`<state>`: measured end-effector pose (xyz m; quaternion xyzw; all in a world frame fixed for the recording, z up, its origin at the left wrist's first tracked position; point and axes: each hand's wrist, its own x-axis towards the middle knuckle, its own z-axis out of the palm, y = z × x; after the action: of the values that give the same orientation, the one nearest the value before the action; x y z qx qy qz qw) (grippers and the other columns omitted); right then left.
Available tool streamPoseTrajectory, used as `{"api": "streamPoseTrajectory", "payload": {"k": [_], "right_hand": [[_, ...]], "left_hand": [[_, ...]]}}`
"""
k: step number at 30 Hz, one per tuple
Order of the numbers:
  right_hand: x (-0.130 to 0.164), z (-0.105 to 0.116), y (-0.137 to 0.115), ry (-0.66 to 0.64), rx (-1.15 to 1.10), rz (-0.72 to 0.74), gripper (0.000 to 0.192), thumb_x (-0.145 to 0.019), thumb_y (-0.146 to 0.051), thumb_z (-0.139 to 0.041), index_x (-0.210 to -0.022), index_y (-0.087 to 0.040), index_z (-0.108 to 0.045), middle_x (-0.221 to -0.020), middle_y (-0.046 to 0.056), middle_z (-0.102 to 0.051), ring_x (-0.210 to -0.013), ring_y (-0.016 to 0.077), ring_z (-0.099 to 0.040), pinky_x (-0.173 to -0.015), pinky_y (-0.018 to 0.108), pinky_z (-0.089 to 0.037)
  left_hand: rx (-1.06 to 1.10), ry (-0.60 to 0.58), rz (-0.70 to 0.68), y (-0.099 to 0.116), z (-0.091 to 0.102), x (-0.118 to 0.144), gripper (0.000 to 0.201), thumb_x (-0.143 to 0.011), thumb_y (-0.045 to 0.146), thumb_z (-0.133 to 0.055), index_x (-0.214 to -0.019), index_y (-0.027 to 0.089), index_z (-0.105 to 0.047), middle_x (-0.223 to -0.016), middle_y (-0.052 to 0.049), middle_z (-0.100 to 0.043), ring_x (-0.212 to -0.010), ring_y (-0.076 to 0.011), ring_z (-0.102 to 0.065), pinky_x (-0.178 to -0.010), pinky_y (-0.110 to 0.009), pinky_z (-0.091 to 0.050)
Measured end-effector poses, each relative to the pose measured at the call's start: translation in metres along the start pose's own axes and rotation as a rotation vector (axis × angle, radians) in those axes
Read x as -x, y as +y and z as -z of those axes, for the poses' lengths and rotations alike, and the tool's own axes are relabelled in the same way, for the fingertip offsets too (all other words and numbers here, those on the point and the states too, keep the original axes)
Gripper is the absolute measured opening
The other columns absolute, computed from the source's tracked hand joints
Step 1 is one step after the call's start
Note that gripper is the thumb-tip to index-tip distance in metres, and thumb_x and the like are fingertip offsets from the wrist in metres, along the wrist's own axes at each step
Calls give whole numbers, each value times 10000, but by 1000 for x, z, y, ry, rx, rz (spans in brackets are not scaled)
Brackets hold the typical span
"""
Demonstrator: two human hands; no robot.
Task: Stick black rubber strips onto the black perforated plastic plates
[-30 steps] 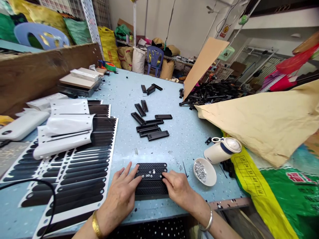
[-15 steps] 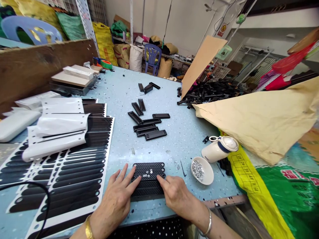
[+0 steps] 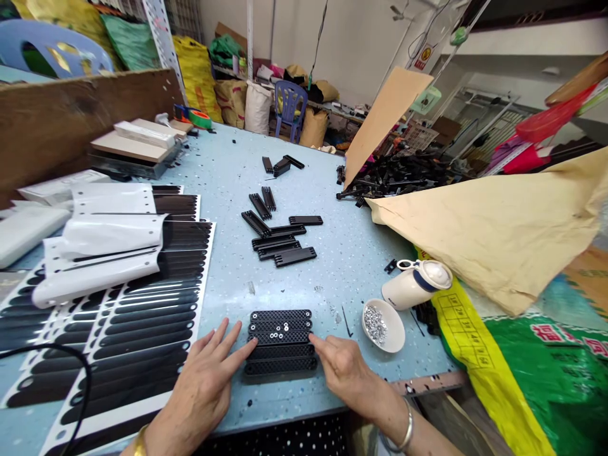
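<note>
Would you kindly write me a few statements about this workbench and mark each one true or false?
1. Both hands rest at the ends of a row of black perforated plates. True: the left hand is at the left end, the right hand at the right.
2. Small silver washers lie on the plates. True.
3. The white bowl is empty. False: it holds small silver parts.
4. The white jug stands upright. False: it lies on its side.
5. Sheets of black oval stickers lie to the left of the hands. True.
</note>
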<state>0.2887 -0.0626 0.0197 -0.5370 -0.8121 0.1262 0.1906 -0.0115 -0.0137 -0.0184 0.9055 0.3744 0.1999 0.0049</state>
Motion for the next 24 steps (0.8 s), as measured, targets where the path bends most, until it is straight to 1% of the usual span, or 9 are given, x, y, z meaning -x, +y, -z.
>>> {"api": "streamPoseTrajectory", "payload": {"k": [4, 10, 12, 14, 17, 18, 21, 24], "right_hand": [[0, 0, 2, 1, -65, -11, 396, -997, -178, -322, -1216, -88, -640, -677, 88, -651, -590, 190, -592, -539, 314, -464], [-1, 2, 5, -5, -114, -4, 380, -973, -145, -348, -1196, -117, -655, -722, 91, -682, -627, 188, -628, -579, 308, -511], [-1, 3, 6, -14, -64, 25, 399, -956, -114, -334, -1195, -94, -653, -685, 88, -667, -602, 190, -615, -556, 309, -503], [-2, 5, 7, -30, 35, 95, 436, -924, -59, -308, -1205, -70, -641, -649, 84, -644, -578, 192, -589, -533, 314, -484], [-4, 12, 11, -66, 129, 179, 486, -883, -9, -295, -1238, -80, -620, -640, 73, -629, -577, 188, -567, -530, 311, -466], [-6, 15, 12, -87, 112, 172, 481, -887, -16, -305, -1241, -98, -620, -649, 68, -635, -581, 183, -572, -536, 305, -468], [-10, 22, 16, -146, -36, 76, 410, -928, -81, -361, -1219, -155, -640, -716, 56, -679, -610, 165, -614, -573, 277, -491], [-10, 19, 19, -127, -129, 25, 356, -955, -139, -399, -1208, -179, -647, -747, 46, -700, -625, 149, -635, -600, 255, -501]], "left_hand": [[21, 25, 5, 1, 1, 1, 630, -737, 42, -404, -1307, 253, -566, -1360, -116, -579, -1283, -343, -498, -916, -472, -479], [72, 34, -7, -1, -1, 1, 658, -718, 49, -400, -1326, 257, -542, -1311, -95, -624, -1228, -315, -561, -908, -471, -514], [102, 46, -8, 0, 2, -2, 670, -710, 38, -393, -1330, 252, -534, -1280, -74, -650, -1213, -292, -578, -911, -451, -526], [133, 51, -28, 2, 6, -6, 670, -703, 21, -391, -1323, 230, -533, -1255, -62, -669, -1200, -260, -593, -914, -410, -539], [157, 72, -61, 6, 13, -12, 635, -711, 0, -390, -1300, 186, -538, -1236, -78, -679, -1178, -218, -612, -923, -352, -548], [160, 79, -63, 7, 14, -13, 627, -716, -5, -388, -1295, 179, -538, -1235, -85, -679, -1174, -212, -615, -926, -343, -548], [170, 84, -42, 9, 14, -13, 634, -719, -8, -385, -1304, 183, -534, -1242, -90, -674, -1182, -215, -609, -928, -350, -550], [193, 85, -22, 8, 11, -11, 659, -719, -6, -385, -1331, 200, -520, -1252, -85, -668, -1190, -222, -602, -925, -364, -553]]}}
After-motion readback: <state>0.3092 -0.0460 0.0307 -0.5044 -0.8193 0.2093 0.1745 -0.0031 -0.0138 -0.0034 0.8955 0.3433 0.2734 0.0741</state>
